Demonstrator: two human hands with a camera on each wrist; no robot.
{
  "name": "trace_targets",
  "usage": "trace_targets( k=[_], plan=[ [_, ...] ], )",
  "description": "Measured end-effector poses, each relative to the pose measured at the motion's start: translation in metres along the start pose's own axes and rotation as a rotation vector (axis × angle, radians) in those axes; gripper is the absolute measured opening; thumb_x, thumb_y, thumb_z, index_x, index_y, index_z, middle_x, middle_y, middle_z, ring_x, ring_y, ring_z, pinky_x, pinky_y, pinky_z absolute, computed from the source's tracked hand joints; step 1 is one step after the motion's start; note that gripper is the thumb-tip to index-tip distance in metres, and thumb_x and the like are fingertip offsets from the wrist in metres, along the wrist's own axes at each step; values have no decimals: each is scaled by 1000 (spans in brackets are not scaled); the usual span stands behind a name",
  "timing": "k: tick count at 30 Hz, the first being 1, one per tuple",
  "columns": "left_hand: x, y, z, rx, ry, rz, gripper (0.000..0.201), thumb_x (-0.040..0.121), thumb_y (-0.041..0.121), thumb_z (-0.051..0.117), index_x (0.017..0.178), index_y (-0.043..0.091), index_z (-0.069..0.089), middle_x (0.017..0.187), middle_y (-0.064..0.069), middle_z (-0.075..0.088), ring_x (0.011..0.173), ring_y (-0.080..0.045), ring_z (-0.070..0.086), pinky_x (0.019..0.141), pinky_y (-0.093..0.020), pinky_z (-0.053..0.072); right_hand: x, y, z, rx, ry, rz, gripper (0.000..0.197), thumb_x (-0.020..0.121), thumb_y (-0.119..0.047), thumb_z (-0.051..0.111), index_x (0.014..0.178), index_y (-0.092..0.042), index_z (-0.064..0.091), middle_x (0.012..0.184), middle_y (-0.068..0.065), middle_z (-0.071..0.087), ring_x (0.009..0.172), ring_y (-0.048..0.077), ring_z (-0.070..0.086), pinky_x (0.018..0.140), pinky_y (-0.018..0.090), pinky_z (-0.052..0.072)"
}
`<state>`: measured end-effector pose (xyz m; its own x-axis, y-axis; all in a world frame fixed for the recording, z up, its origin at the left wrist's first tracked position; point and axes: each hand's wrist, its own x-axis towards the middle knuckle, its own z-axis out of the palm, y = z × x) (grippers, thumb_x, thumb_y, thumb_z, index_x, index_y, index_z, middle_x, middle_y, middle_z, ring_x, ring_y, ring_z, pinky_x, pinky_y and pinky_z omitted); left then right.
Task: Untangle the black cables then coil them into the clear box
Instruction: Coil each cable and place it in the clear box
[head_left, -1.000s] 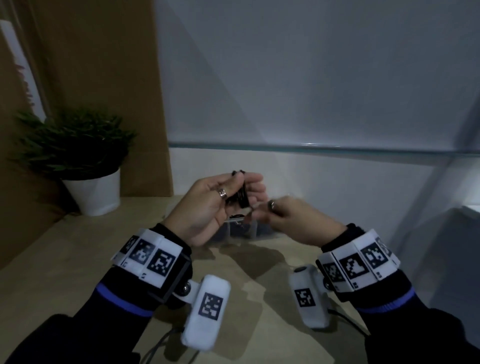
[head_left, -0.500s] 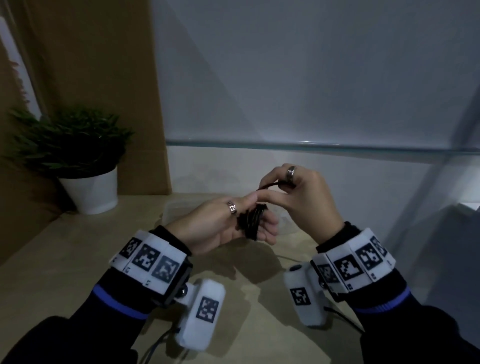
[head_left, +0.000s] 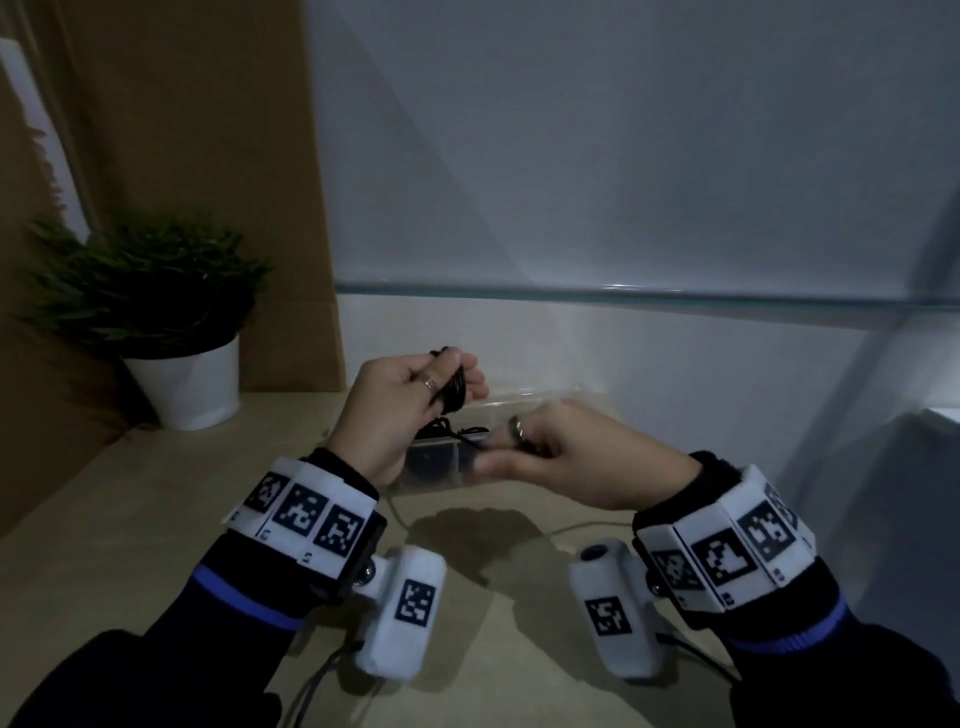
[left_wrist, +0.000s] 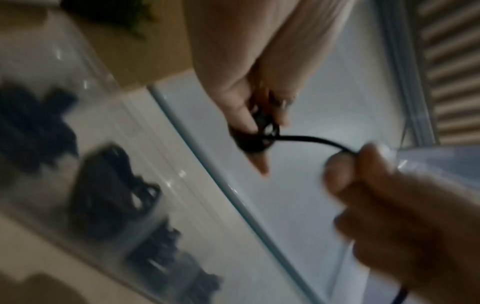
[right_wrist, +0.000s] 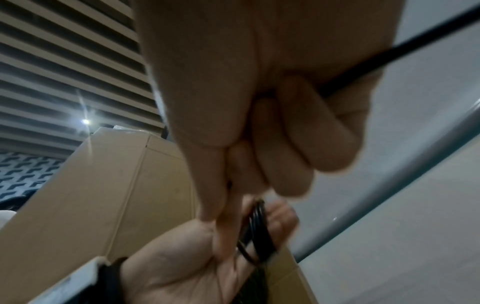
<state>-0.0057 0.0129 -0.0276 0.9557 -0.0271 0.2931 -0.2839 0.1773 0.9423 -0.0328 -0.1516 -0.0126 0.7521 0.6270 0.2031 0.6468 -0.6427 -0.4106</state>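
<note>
My left hand (head_left: 451, 382) is raised over the clear box (head_left: 540, 397) and grips a small coil of black cable (head_left: 458, 391) between thumb and curled fingers. A free strand (left_wrist: 309, 138) runs from that coil to my right hand (head_left: 493, 453), which pinches it lower and to the right, just above the box. In the right wrist view the strand (right_wrist: 394, 59) passes through the curled right fingers, with the coil (right_wrist: 257, 228) in the left palm beyond. More black cables (left_wrist: 109, 185) lie inside the box.
A potted green plant (head_left: 171, 332) stands at the back left of the wooden table (head_left: 156, 519). A brown cardboard panel (head_left: 208, 182) leans behind it. A white wall with a glass ledge (head_left: 623, 293) closes off the back.
My right hand has dropped from above the left hand to low on the right, drawing the strand with it. My left hand has lifted the coil up and slightly left.
</note>
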Motion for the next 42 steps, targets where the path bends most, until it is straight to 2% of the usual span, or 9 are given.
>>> trace_targets(
  k=[7, 12, 17, 20, 24, 29, 31, 37, 42],
  plan=[
    [-27, 19, 12, -44, -606, -304, 40, 93, 32, 45, 89, -2, 64, 79, -14, 67, 71, -20, 66, 65, -21, 52, 2, 16, -12, 57, 771, -43, 9, 75, -38, 73, 71, -30, 71, 64, -11, 61, 56, 5, 49, 55, 20, 36],
    [-21, 22, 15, -237, -340, -85, 30, 79, 23, 47, 84, -2, 65, 73, -8, 70, 67, -16, 68, 67, -20, 56, 2, 25, -8, 62, 243, 197, 29, 94, -27, 54, 66, -33, 62, 49, -24, 52, 54, -12, 50, 57, 7, 34],
    [-6, 8, 7, -274, -82, 11, 24, 85, 19, 51, 90, 0, 65, 79, -7, 73, 76, -16, 71, 69, -17, 54, -2, 6, -1, 86, -228, 119, 22, 95, -33, 50, 106, -32, 69, 94, -10, 65, 85, 7, 58, 81, 20, 45],
    [-2, 1, 4, -151, -5, -25, 25, 93, 20, 49, 92, 0, 64, 85, -11, 72, 82, -19, 70, 78, -23, 56, -2, -3, 0, 66, -163, -3, 17, 93, -31, 54, 97, -25, 70, 83, -14, 64, 78, 0, 59, 74, 17, 45],
    [-8, 5, 4, 31, -258, -192, 56, 82, 46, 43, 100, -2, 63, 93, -12, 71, 88, -18, 69, 90, -29, 51, 3, 7, -1, 109, 380, -22, 6, 84, -29, 67, 80, -29, 72, 73, -7, 71, 71, 6, 64, 69, 32, 50],
    [-23, 20, 8, -50, -510, -202, 28, 84, 21, 52, 88, -3, 65, 74, -8, 68, 67, -16, 66, 68, -21, 54, 2, 17, -8, 145, 701, 15, 7, 81, -35, 68, 74, -34, 70, 66, -15, 66, 59, 1, 54, 59, 19, 40],
    [-23, 26, 6, -260, -447, -161, 28, 83, 18, 50, 76, 3, 72, 71, -6, 68, 63, -13, 66, 63, -19, 54, 2, 22, -9, 42, 652, 121, 17, 88, -39, 57, 84, -32, 71, 71, -16, 65, 60, -5, 53, 59, 13, 37],
    [0, 14, 1, -363, -88, -17, 30, 97, 14, 38, 97, -3, 63, 93, -15, 70, 85, -19, 70, 79, -22, 55, 1, 11, 1, 34, -191, 107, 27, 95, -32, 49, 111, -20, 66, 85, -6, 62, 72, 4, 55, 71, 18, 44],
    [5, 7, -4, -16, 0, -81, 38, 100, 29, 34, 93, 2, 61, 94, -14, 68, 89, -20, 68, 95, -31, 49, -3, -5, -6, 169, 192, -68, 14, 90, -25, 59, 94, -22, 72, 89, -11, 70, 85, 2, 64, 80, 17, 47]
  ],
)
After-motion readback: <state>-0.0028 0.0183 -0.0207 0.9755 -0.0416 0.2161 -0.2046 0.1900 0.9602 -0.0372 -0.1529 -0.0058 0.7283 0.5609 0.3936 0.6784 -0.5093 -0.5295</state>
